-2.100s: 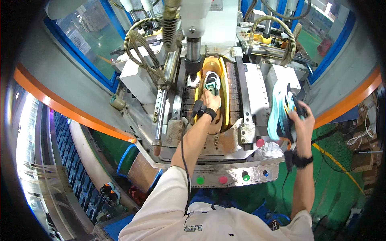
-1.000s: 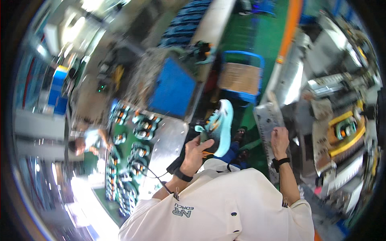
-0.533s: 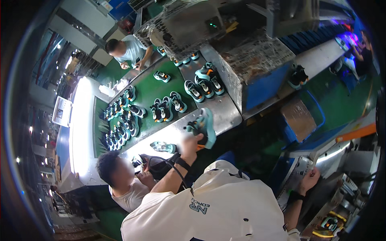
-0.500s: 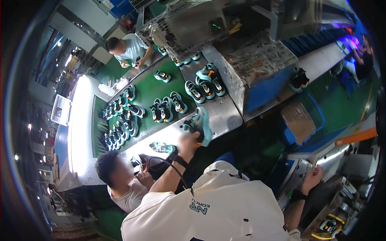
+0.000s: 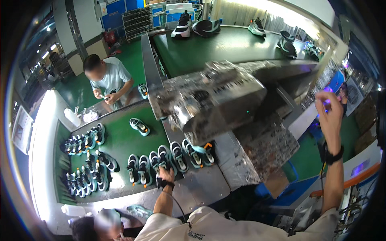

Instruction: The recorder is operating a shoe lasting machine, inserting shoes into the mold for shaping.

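Left hand: the left hand [image 5: 165, 175] is lying over the near end of a dark shoe [image 5: 163, 154]; fingers are hiding their own contact, so cannot tell whether they are gripping it or only touching.
Right hand: the right hand [image 5: 330, 109] is hanging in the air, well apart from the shoes, fingers loosely curled and holding nothing visible.
Shoe, place: it is standing sole-down in the front row on the counter [image 5: 203, 180], with a neighbouring shoe [image 5: 178, 156] sitting just beside it on the right.
Shoe, handling: probably light; the pale teal sole is looking springy and fairly stiff, the upper softer and likely giving under a squeeze. Not fragile by its looks, nor especially slippery.
Shoe, hold: the heel end is seeming the best place, thumb and fingers pinching across it just above the sole; close neighbours are leaving little finger room at the sides.
Farther in: a single shoe [image 5: 139, 126] is lying apart from the rows.
Across the counter: a co-worker [image 5: 108, 78] is holding something small, too small to tell.
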Demonstrator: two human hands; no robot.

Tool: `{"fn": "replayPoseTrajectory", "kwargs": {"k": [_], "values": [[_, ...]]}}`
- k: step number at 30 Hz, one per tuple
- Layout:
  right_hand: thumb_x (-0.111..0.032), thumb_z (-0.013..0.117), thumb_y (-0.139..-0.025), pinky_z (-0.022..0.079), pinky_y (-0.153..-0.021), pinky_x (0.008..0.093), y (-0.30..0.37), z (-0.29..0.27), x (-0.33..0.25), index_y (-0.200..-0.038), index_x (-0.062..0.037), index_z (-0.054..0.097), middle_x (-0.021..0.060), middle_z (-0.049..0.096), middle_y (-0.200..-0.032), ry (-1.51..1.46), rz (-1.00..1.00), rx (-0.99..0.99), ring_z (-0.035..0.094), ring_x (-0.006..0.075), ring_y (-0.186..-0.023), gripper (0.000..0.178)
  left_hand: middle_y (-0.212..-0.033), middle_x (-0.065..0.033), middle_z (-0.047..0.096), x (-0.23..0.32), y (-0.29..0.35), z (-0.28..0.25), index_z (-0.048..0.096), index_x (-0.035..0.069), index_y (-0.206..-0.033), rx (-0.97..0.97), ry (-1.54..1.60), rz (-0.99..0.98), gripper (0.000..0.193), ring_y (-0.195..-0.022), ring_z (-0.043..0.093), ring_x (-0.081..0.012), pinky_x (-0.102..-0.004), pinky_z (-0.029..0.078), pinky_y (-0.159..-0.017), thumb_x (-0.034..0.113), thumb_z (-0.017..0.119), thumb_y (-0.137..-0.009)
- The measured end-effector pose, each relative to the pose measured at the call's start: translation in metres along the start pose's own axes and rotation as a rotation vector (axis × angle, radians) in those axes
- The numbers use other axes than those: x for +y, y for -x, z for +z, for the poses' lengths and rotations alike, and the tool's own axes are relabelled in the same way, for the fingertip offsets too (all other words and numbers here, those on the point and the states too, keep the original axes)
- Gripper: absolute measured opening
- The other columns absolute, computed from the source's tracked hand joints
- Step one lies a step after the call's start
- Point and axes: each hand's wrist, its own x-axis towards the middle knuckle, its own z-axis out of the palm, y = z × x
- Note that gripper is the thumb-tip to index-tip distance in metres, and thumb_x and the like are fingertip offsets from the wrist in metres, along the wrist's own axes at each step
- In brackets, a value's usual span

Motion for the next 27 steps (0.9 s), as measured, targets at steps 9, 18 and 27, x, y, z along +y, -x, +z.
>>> {"fn": "replayPoseTrajectory", "kwargs": {"k": [9,18,27], "values": [[-0.009,0.067,-0.083,0.040,-0.108,0.0415,-0.273,0.247,-0.023,-0.136,-0.0154,0.050,0.0176,0.054,-0.135,0.308,-0.652,-0.281,0.048,0.0348,-0.130,0.056,-0.114,-0.0307,0.060,0.018,-0.027,-0.022,0.026,0.002,-0.144,-0.168,0.111,-0.057,0.083,-0.094,0.064,-0.0475,-0.0515,0.052,-0.073,0.024,0.072,-0.079],[-0.021,0.074,-0.080,0.050,-0.093,0.0507,-0.406,0.391,-0.017,-0.120,-0.0040,0.065,0.0239,0.064,-0.117,0.540,-0.434,-0.820,0.062,0.0428,-0.106,0.045,-0.151,-0.0291,0.028,0.061,-0.026,-0.005,0.018,-0.003,-0.150,-0.088,-0.010,-0.109,0.096,-0.139,0.029,-0.0452,-0.0551,0.024,-0.114,0.031,0.074,-0.080],[-0.033,0.073,-0.085,0.048,-0.087,0.0307,-0.343,0.392,0.107,-0.132,-0.0197,0.062,0.0061,0.067,-0.114,0.064,0.141,-0.555,0.063,0.0144,-0.102,0.050,-0.155,-0.0276,0.021,0.059,-0.002,-0.020,0.017,-0.003,-0.151,0.039,-0.098,-0.048,0.101,-0.145,0.019,-0.0434,-0.0574,0.012,-0.117,0.031,0.078,-0.078]]}}
